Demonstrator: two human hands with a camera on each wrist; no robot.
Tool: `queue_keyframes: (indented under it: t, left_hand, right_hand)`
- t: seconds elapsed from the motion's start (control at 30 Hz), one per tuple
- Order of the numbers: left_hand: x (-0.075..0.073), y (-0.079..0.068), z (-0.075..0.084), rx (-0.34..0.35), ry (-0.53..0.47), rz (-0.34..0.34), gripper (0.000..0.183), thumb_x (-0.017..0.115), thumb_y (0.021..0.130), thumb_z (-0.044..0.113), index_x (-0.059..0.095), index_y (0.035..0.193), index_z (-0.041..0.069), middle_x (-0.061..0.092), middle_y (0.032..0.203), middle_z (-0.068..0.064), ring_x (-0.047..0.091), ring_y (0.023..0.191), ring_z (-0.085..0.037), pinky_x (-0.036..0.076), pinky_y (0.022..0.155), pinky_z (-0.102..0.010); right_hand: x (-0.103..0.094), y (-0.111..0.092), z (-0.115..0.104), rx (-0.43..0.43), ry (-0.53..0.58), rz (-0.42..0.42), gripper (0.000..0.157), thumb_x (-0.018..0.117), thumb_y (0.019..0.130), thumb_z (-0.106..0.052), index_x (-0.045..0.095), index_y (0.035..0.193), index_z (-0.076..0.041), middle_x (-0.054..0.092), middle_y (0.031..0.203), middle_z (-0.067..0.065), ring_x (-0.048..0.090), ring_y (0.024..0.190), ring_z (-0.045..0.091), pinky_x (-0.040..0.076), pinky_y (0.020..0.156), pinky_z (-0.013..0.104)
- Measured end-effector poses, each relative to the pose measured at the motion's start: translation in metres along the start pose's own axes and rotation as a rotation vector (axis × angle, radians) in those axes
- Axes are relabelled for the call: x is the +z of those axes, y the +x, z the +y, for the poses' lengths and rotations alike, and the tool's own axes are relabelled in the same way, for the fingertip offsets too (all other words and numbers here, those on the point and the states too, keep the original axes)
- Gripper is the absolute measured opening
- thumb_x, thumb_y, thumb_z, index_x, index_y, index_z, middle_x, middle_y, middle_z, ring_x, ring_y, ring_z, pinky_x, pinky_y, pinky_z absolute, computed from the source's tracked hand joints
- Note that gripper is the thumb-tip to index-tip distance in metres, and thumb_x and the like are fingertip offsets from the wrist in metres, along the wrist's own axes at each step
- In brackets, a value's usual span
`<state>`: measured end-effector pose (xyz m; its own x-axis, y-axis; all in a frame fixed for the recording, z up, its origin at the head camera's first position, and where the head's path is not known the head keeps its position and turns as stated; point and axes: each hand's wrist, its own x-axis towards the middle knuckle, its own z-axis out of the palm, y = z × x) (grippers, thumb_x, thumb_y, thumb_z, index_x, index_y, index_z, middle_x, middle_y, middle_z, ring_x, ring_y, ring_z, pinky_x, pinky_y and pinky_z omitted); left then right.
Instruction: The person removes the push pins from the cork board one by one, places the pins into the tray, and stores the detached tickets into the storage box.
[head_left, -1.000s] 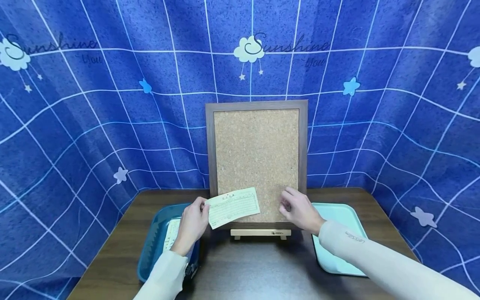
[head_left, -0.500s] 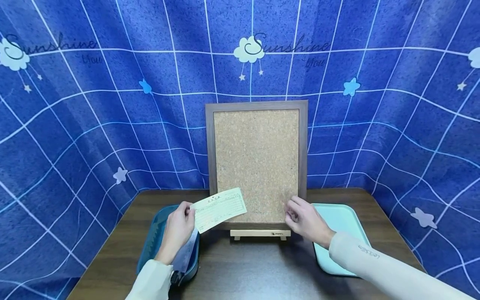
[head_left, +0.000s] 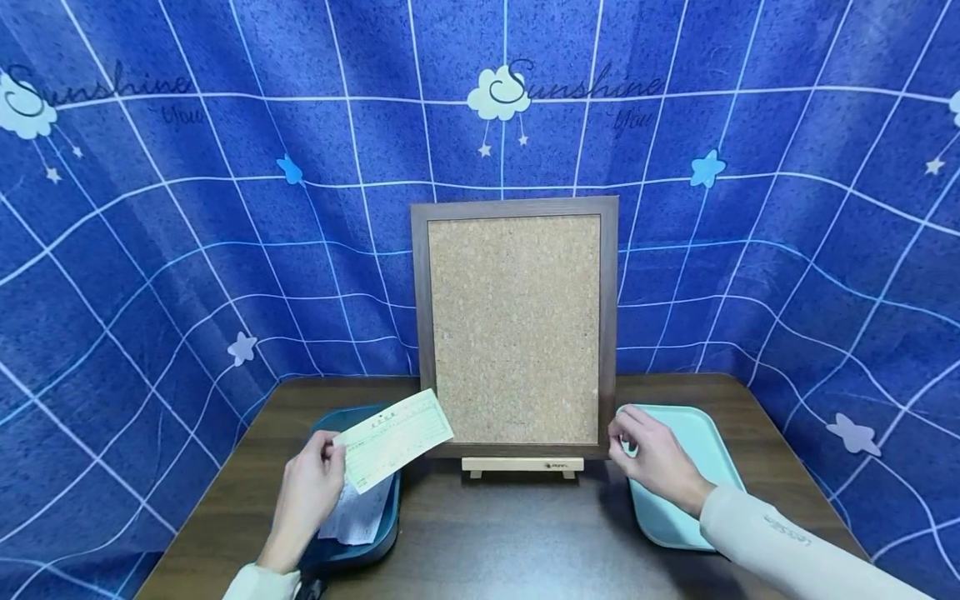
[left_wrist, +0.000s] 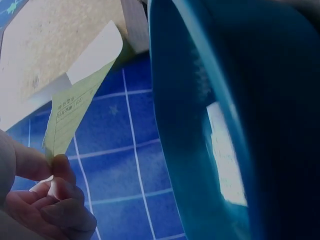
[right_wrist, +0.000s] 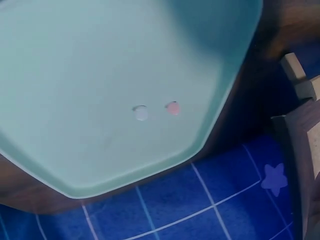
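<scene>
In the head view my left hand (head_left: 311, 492) pinches the left end of a pale green printed paper slip (head_left: 396, 440), tilted above a dark blue tray (head_left: 390, 521). The left wrist view shows the slip (left_wrist: 75, 100) between thumb and fingers (left_wrist: 63, 167), its far end curling. Beside the lower right corner of a framed cork board (head_left: 517, 333), my right hand (head_left: 663, 458) hangs over the near-left part of a mint green tray (head_left: 705, 442). Its thumb and fingers curve together; whether they hold something small is hidden. Two small round tacks, a white one (right_wrist: 141, 113) and a pink one (right_wrist: 173, 108), lie in that tray.
The board stands on a small wooden easel (head_left: 522, 465) at the back of a dark wooden table (head_left: 480, 533). More printed papers (head_left: 358, 512) lie inside the blue tray. A blue gridded curtain (head_left: 315, 250) hangs behind and at both sides.
My left hand has drawn the slip left and down, away from the board to above the blue tray. My right hand has moved right, from the board's lower front to the mint tray.
</scene>
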<state>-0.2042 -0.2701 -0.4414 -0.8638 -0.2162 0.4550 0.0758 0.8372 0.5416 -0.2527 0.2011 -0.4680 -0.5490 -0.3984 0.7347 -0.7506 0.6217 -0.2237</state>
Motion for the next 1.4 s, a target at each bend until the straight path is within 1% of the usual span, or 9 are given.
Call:
queue_keyframes:
  t: [0.2, 0.3, 0.53, 0.63, 0.7, 0.87, 1.07, 1.27, 1.4]
  left_hand:
    - [-0.018, -0.009, -0.017, -0.035, 0.003, 0.010, 0.014, 0.054, 0.091, 0.008, 0.061, 0.101, 0.002, 0.056, 0.073, -0.003, 0.049, 0.062, -0.017, 0.038, 0.057, -0.033]
    - [-0.025, -0.014, -0.026, -0.072, 0.022, 0.001, 0.016, 0.054, 0.090, 0.009, 0.061, 0.103, 0.001, 0.056, 0.072, -0.002, 0.049, 0.062, -0.018, 0.038, 0.057, -0.035]
    - [-0.035, -0.024, -0.045, -0.141, 0.069, -0.057, 0.027, 0.058, 0.087, 0.011, 0.055, 0.113, 0.002, 0.059, 0.073, 0.001, 0.051, 0.061, -0.017, 0.037, 0.057, -0.037]
    - [-0.035, -0.026, -0.051, -0.150, 0.091, -0.070, 0.028, 0.059, 0.086, 0.010, 0.055, 0.113, 0.005, 0.060, 0.072, 0.003, 0.052, 0.061, -0.017, 0.037, 0.056, -0.038]
    - [-0.034, -0.027, -0.053, -0.145, 0.102, -0.088, 0.022, 0.061, 0.085, 0.009, 0.060, 0.106, 0.007, 0.060, 0.073, 0.002, 0.052, 0.061, -0.017, 0.037, 0.056, -0.038]
    - [-0.033, -0.028, -0.054, -0.129, 0.120, -0.204, 0.009, 0.065, 0.084, 0.011, 0.070, 0.091, 0.011, 0.062, 0.075, 0.001, 0.054, 0.065, -0.018, 0.040, 0.060, -0.039]
    - [-0.024, -0.030, -0.051, -0.104, 0.121, -0.269, 0.013, 0.068, 0.081, 0.012, 0.071, 0.093, 0.009, 0.064, 0.076, 0.002, 0.057, 0.069, -0.017, 0.042, 0.065, -0.040]
    - [-0.019, -0.029, -0.048, -0.104, 0.104, -0.331, 0.014, 0.066, 0.082, 0.013, 0.070, 0.095, 0.007, 0.062, 0.078, 0.002, 0.057, 0.073, -0.017, 0.042, 0.068, -0.040]
    - [-0.017, -0.028, -0.049, -0.099, 0.097, -0.359, 0.011, 0.066, 0.084, 0.012, 0.070, 0.093, 0.007, 0.063, 0.079, 0.001, 0.056, 0.073, -0.017, 0.043, 0.067, -0.039]
  right_hand:
    - [-0.008, -0.012, 0.007, 0.028, -0.021, 0.014, 0.019, 0.062, 0.070, 0.000, 0.054, 0.075, -0.016, 0.048, 0.073, -0.006, 0.047, 0.062, 0.008, 0.035, 0.057, 0.013]
    - [-0.012, -0.018, 0.012, 0.045, -0.041, 0.021, 0.019, 0.063, 0.069, 0.001, 0.054, 0.074, -0.015, 0.048, 0.072, -0.006, 0.047, 0.061, 0.008, 0.034, 0.057, 0.013]
    - [-0.018, -0.031, 0.035, 0.107, -0.125, 0.042, 0.022, 0.067, 0.063, 0.001, 0.055, 0.072, -0.016, 0.047, 0.069, -0.006, 0.045, 0.060, 0.008, 0.036, 0.053, 0.019]
    - [-0.019, -0.037, 0.047, 0.166, -0.137, 0.005, 0.024, 0.069, 0.060, 0.001, 0.055, 0.072, -0.015, 0.047, 0.068, -0.006, 0.045, 0.059, 0.008, 0.037, 0.052, 0.023]
    - [-0.019, -0.042, 0.053, 0.218, -0.146, -0.030, 0.025, 0.069, 0.060, 0.001, 0.054, 0.071, -0.016, 0.047, 0.068, -0.006, 0.044, 0.059, 0.007, 0.038, 0.051, 0.024]
    - [-0.018, -0.050, 0.064, 0.317, -0.157, -0.106, 0.023, 0.069, 0.063, 0.000, 0.055, 0.070, -0.017, 0.048, 0.068, -0.006, 0.045, 0.060, 0.007, 0.039, 0.052, 0.026]
    - [-0.012, -0.056, 0.074, 0.375, -0.126, -0.192, 0.024, 0.070, 0.066, 0.005, 0.056, 0.070, -0.014, 0.048, 0.067, -0.005, 0.045, 0.060, 0.007, 0.039, 0.053, 0.027]
    - [-0.008, -0.061, 0.082, 0.442, -0.109, -0.226, 0.021, 0.070, 0.068, 0.004, 0.057, 0.069, -0.012, 0.048, 0.064, -0.007, 0.044, 0.058, 0.008, 0.038, 0.052, 0.028]
    - [-0.006, -0.063, 0.084, 0.487, -0.096, -0.274, 0.019, 0.068, 0.068, 0.004, 0.057, 0.068, -0.011, 0.049, 0.062, -0.008, 0.044, 0.056, 0.009, 0.037, 0.051, 0.029]
